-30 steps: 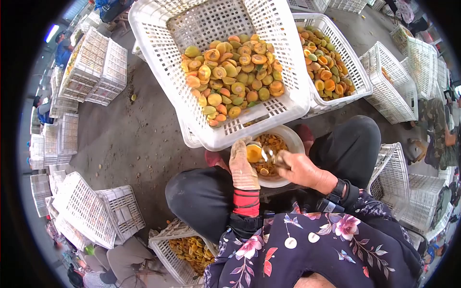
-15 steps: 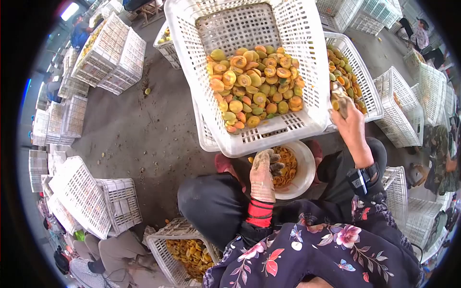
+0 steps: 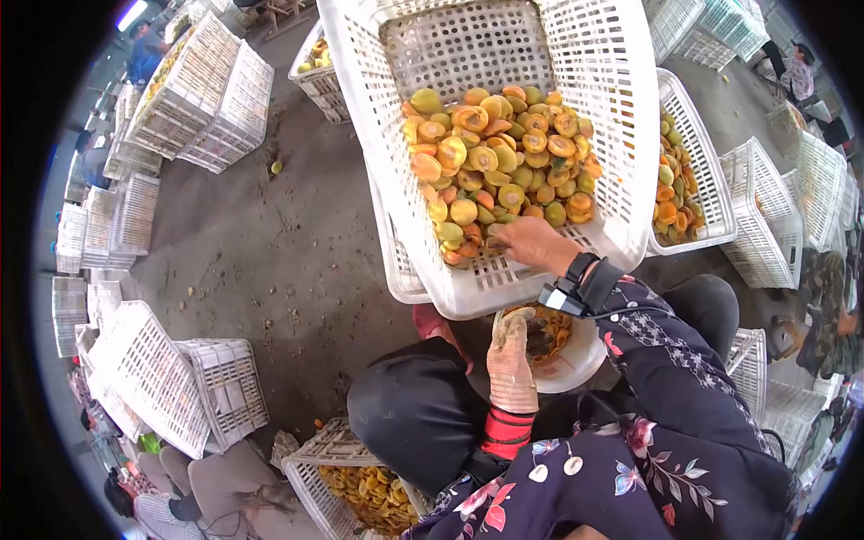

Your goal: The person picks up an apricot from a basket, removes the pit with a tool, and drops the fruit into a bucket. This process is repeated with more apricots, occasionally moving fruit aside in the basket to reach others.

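Note:
A tilted white crate (image 3: pixel 630 117) holds many halved orange and green fruits (image 3: pixel 504 162). My right hand (image 3: pixel 531 243) reaches over the crate's near edge, its closed fingers at the lowest fruits; whatever they grip is hidden. Below the crate, my left hand (image 3: pixel 511 360), in a dirty glove with a red band at the wrist, is over the left side of a white bowl (image 3: pixel 576 360). Orange fruit pieces (image 3: pixel 551 333) lie in that bowl. The left fingers are partly hidden and dark, so their hold is unclear.
Another crate of fruit (image 3: pixel 711 207) stands to the right, behind the tilted one. A crate of orange pieces (image 3: pixel 360 486) is at the lower left by my knee. Stacked white crates (image 3: pixel 193 99) line both sides. Other people sit at the edges, one at lower left (image 3: pixel 211 486).
My right hand has moved left from the right-hand crate to the fruit in the tilted crate. My left hand has shifted slightly down and right in view. The whole view has shifted a little.

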The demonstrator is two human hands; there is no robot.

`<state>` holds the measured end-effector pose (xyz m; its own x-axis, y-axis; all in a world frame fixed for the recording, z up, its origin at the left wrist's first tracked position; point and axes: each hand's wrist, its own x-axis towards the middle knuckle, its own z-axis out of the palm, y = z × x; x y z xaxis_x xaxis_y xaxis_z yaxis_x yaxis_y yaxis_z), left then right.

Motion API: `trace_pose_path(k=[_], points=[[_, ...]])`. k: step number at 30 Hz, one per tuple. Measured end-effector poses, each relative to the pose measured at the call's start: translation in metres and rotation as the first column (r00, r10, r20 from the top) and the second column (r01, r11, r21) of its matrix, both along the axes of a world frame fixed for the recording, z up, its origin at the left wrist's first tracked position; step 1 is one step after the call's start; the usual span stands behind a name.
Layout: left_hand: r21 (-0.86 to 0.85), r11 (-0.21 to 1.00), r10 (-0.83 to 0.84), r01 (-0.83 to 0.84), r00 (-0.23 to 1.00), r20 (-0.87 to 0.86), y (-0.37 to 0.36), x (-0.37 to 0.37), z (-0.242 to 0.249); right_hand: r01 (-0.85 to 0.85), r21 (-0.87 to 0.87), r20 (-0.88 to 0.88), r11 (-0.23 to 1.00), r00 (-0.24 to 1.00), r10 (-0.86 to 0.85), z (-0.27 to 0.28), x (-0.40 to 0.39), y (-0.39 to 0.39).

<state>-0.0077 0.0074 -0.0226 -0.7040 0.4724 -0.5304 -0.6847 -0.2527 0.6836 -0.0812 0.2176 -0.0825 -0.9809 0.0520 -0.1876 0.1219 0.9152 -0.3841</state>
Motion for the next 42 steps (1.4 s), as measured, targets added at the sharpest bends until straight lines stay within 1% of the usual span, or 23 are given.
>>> trace_pose_path(k=[2,4,5,6,7,8,9,10,11,12,13,15,16,18,21,24,26,27,29,33,39,41,42], points=[[-0.054,0.998,-0.019,0.012,0.992,-0.125,-0.001,-0.001,-0.003,0.079,-0.073,-0.063,0.994,0.995,-0.083,0.005,0.003,-0.002],[-0.034,0.998,0.043,-0.047,0.993,-0.112,-0.003,-0.001,-0.002,0.155,-0.146,-0.118,0.977,0.978,-0.172,0.02,0.015,-0.006],[-0.016,0.994,0.105,-0.107,0.989,-0.1,-0.003,-0.002,-0.002,0.293,-0.413,0.112,0.862,0.956,-0.271,0.055,0.023,-0.011],[-0.016,0.994,0.102,-0.104,0.99,-0.095,-0.006,-0.003,-0.009,0.455,-0.604,0.355,0.654,0.889,-0.29,0.088,0.035,-0.019],[-0.001,0.995,0.103,-0.103,0.994,-0.047,-0.011,-0.004,-0.021,0.45,-0.705,0.398,0.548,0.891,-0.219,0.112,0.049,-0.029],[0.012,0.995,0.103,-0.103,0.995,0.003,-0.013,-0.003,-0.027,0.46,-0.704,0.407,0.541,0.886,-0.223,0.108,0.065,-0.037],[0.126,0.98,0.151,-0.153,0.988,0.03,-0.003,-0.007,0.001,0.282,-0.771,0.215,0.57,0.959,-0.184,0.1,0.082,-0.044],[0.032,0.998,0.053,-0.05,0.993,-0.106,-0.004,-0.008,0.012,0.09,-0.799,0.008,0.595,0.99,-0.14,0.097,0.096,-0.05],[0.122,0.992,0.032,-0.034,0.999,0.022,-0.002,-0.009,0.015,0.17,-0.657,0.029,0.735,0.979,-0.202,0.11,0.109,-0.056],[0.213,0.977,0.0,-0.032,0.989,0.148,-0.002,-0.008,0.017,0.233,-0.596,-0.013,0.768,0.954,-0.299,0.11,0.121,-0.062],[0.213,0.977,-0.006,-0.026,0.989,0.147,-0.004,-0.004,0.016,0.25,-0.531,-0.045,0.809,0.946,-0.321,0.112,0.134,-0.066],[0.024,1.0,-0.002,0.005,0.991,-0.133,-0.006,0.001,0.01,0.273,-0.429,-0.063,0.861,0.942,-0.33,0.127,0.155,-0.078],[0.027,1.0,-0.011,0.015,0.991,-0.137,-0.007,0.001,0.009,0.279,-0.393,-0.044,0.876,0.946,-0.32,0.136,0.165,-0.086],[0.156,0.988,-0.014,-0.003,0.994,0.106,-0.004,-0.001,0.016,0.242,-0.266,0.011,0.933,0.969,-0.248,0.141,0.18,-0.1],[0.168,0.983,-0.068,0.068,0.998,-0.009,-0.003,0.006,0.016,0.242,-0.171,-0.046,0.955,0.966,-0.254,0.135,0.191,-0.109],[0.139,0.978,-0.14,0.156,0.983,-0.119,-0.002,0.009,0.015,0.245,-0.046,-0.003,0.969,0.97,-0.245,0.13,0.195,-0.11],[0.019,0.981,-0.175,0.192,0.926,-0.334,-0.002,0.011,0.018,0.218,0.009,-0.025,0.976,0.976,-0.218,0.125,0.197,-0.109],[0.019,0.98,-0.179,0.197,0.925,-0.335,-0.001,0.012,0.02,0.223,0.009,-0.026,0.975,0.974,-0.223,0.124,0.199,-0.107],[0.091,0.986,-0.132,0.141,0.986,-0.098,0.002,0.012,0.031,0.19,0.011,-0.063,0.982,0.98,-0.189,0.123,0.202,-0.105],[0.065,0.988,-0.13,0.14,0.981,-0.145,0.004,0.013,0.026,0.187,-0.005,-0.126,0.982,0.974,-0.186,0.122,0.205,-0.101],[-0.065,0.986,-0.16,0.151,0.972,-0.169,0.003,0.009,0.008,0.184,-0.068,0.093,0.981,0.98,-0.178,0.111,0.203,-0.1],[-0.018,0.989,-0.145,0.144,0.982,-0.124,0.003,0.007,0.008,0.25,-0.449,0.07,0.858,0.967,-0.245,0.104,0.202,-0.105],[-0.018,0.989,-0.145,0.144,0.982,-0.124,0.004,0.006,0.012,0.25,-0.449,0.07,0.858,0.967,-0.245,0.105,0.201,-0.104]])
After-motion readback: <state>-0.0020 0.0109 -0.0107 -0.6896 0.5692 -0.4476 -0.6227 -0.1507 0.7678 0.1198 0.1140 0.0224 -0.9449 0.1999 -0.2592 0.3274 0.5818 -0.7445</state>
